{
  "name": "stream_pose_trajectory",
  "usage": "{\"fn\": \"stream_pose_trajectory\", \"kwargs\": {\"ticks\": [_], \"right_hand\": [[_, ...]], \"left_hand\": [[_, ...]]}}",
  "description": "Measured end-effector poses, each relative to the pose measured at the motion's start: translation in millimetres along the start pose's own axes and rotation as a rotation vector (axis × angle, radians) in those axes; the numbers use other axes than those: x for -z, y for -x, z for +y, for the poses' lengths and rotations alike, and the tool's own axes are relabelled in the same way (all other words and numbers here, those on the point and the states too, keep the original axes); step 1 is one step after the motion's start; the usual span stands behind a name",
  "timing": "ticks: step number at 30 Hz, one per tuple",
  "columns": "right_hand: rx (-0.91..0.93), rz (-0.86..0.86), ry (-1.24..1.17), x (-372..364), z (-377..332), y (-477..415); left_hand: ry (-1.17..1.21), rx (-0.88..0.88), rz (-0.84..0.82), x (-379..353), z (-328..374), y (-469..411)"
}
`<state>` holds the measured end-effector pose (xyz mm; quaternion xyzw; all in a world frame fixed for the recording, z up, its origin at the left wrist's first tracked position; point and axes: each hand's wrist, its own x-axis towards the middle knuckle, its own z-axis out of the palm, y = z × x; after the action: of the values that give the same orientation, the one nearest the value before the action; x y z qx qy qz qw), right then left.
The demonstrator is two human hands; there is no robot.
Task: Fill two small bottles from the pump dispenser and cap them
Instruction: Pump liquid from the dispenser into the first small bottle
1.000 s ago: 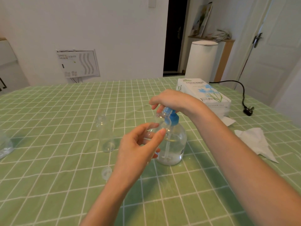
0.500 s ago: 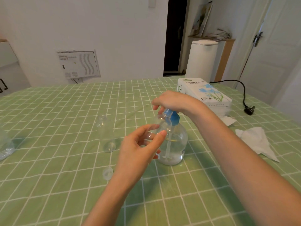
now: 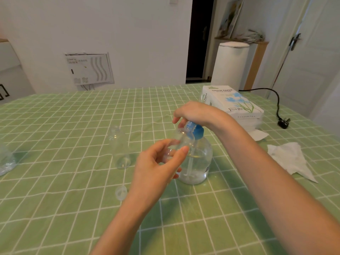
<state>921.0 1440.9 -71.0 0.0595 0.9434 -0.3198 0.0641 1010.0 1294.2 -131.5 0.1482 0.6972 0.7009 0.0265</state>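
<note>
A clear pump dispenser (image 3: 197, 162) with a blue pump head stands mid-table, partly filled with clear liquid. My right hand (image 3: 195, 113) rests on top of the pump head, fingers curled over it. My left hand (image 3: 158, 166) holds a small clear bottle (image 3: 181, 139) tilted, its mouth up against the blue nozzle. A second small clear bottle (image 3: 118, 146) stands upright and uncapped to the left, apart from both hands. A small clear cap (image 3: 121, 192) lies on the cloth in front of it.
The table has a green checked cloth (image 3: 55, 199). A tissue paper pack (image 3: 233, 105) sits back right, crumpled white tissues (image 3: 288, 159) to its front. A black cord and plug (image 3: 284, 123) lie at the right edge. A clear plastic item (image 3: 5, 159) shows at far left.
Both hands have stayed at the dispenser; the view shifted slightly. The small bottle is still held at the nozzle, with my right hand on the pump head.
</note>
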Motion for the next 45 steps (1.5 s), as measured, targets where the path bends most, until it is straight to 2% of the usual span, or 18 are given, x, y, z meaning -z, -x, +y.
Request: {"fn": "stream_pose_trajectory", "kwargs": {"ticks": [15,33,45], "right_hand": [[-0.016,0.045,0.045,9.6,-9.5,4.4],[0.004,0.025,-0.008,-2.8,-0.6,3.5],[-0.039,0.005,0.054,8.3,-11.2,6.7]], "left_hand": [[0.004,-0.007,-0.004,-1.3,4.7,-1.9],[-0.021,0.002,0.006,0.5,1.0,0.1],[-0.004,-0.012,0.008,-1.8,4.5,-2.4]]}}
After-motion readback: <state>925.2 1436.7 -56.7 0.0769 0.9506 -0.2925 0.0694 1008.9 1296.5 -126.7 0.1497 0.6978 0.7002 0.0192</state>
